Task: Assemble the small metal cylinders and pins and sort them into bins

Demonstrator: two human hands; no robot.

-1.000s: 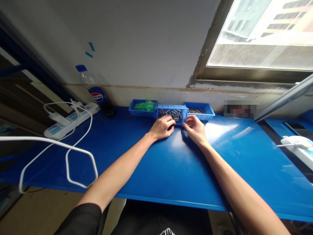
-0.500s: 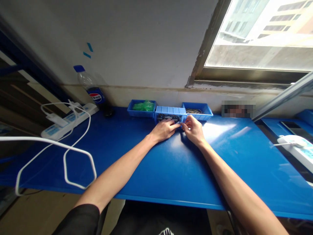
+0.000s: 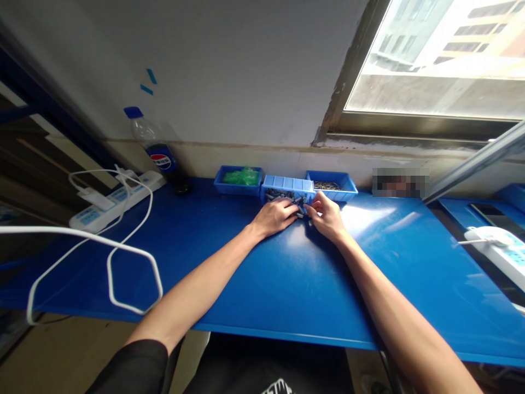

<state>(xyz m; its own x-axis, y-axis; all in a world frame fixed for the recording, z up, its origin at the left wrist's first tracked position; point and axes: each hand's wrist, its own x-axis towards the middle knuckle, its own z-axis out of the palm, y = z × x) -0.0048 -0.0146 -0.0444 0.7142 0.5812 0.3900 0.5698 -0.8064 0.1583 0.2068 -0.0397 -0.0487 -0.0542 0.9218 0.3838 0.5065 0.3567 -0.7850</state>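
A blue bin (image 3: pixel 287 183) stands at the back of the table, its open side facing me. Small grey-blue pieces (image 3: pixel 283 195) fill it and some come out at its front; their kind is too small to tell. My left hand (image 3: pixel 274 219) lies at the bin's front edge, fingers stretched over the pieces. At the bin's right front corner is my right hand (image 3: pixel 328 219), thumb and fingers drawn together at the pieces. Whatever is between those fingertips is too small to make out.
A blue tray (image 3: pixel 238 189) of green pieces stands left of the bin, and another tray (image 3: pixel 344 194) with thin metal pins right of it. A cola bottle (image 3: pixel 162 161), a power strip (image 3: pixel 88 219) and looping white cable (image 3: pixel 153 273) are at the left. Another power strip (image 3: pixel 502 251) is at the right.
More grey-blue pieces now show at the bin's front, between my two hands. The fingers of my left hand have shifted slightly; both arms stay nearly in place.
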